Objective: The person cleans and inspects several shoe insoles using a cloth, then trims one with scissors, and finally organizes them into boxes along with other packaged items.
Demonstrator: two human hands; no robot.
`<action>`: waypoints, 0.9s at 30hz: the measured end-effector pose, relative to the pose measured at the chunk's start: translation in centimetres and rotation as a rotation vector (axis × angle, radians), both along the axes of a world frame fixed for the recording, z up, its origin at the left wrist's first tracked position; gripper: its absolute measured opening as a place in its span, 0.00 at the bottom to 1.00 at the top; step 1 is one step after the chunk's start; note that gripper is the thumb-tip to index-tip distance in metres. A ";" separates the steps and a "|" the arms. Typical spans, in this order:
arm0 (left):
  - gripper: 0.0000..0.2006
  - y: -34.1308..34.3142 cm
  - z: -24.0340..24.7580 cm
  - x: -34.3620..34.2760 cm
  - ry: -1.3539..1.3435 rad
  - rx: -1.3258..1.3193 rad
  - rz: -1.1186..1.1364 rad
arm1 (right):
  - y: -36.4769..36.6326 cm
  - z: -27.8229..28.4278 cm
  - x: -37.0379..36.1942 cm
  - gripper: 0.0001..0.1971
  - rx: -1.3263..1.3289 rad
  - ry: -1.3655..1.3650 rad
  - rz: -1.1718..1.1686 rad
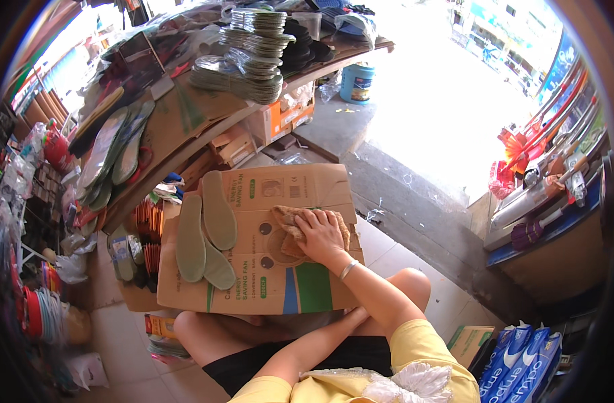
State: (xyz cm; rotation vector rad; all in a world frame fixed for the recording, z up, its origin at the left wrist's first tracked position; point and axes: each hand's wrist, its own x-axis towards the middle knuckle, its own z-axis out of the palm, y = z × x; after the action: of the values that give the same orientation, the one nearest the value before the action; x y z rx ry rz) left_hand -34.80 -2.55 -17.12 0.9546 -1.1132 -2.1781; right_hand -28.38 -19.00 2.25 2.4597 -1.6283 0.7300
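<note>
A flattened brown cardboard box (307,188) with green and blue printing lies in front of me, by my crossed legs. On its right part my right hand (320,235) presses a crumpled brown cloth (290,221), fingers close together over it. Three grey-green insoles rest on the box's left part: one long insole (191,238), another upper insole (219,211) and a lower insole (219,270) partly tucked under the others. My left hand (358,314) is at the near edge of the box, mostly covered by my right forearm; its fingers are hidden.
A low table (206,124) at the back left carries stacked insoles (253,54) and loose insoles (122,148). A blue bucket (357,84) stands behind it. Blue packages (522,363) sit at my lower right; long-handled goods (535,201) lean on the right. Bundled goods (41,312) crowd the left.
</note>
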 end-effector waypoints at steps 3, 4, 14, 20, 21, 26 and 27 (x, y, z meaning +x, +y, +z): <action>0.16 0.1 0.1 -0.2 0.005 0.002 0.006 | 0.0 0.1 -0.1 0.27 0.012 -0.008 -0.006; 0.16 0.1 0.1 -0.2 0.008 0.004 0.007 | 0.0 0.2 0.0 0.28 0.019 -0.003 -0.006; 0.17 0.0 0.5 -0.1 0.004 0.001 0.020 | 0.0 0.4 0.1 0.29 0.038 -0.001 -0.004; 0.17 0.3 0.0 -0.1 0.005 0.002 0.037 | 0.1 0.2 0.0 0.28 0.025 0.003 -0.015; 0.17 0.3 0.0 -0.2 0.005 0.001 0.035 | 0.1 0.2 0.0 0.28 0.023 0.002 -0.014; 0.17 0.3 -0.2 -0.2 0.000 -0.006 0.041 | 0.0 0.2 0.1 0.27 0.028 0.010 -0.014; 0.17 0.4 -0.2 -0.2 0.002 -0.004 0.041 | 0.0 0.2 0.1 0.27 0.029 0.012 -0.013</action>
State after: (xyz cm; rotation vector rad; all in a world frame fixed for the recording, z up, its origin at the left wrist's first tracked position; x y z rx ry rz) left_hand -35.01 -2.14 -17.34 0.9650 -1.0870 -2.1429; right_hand -28.28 -18.96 2.45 2.4654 -1.6612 0.6933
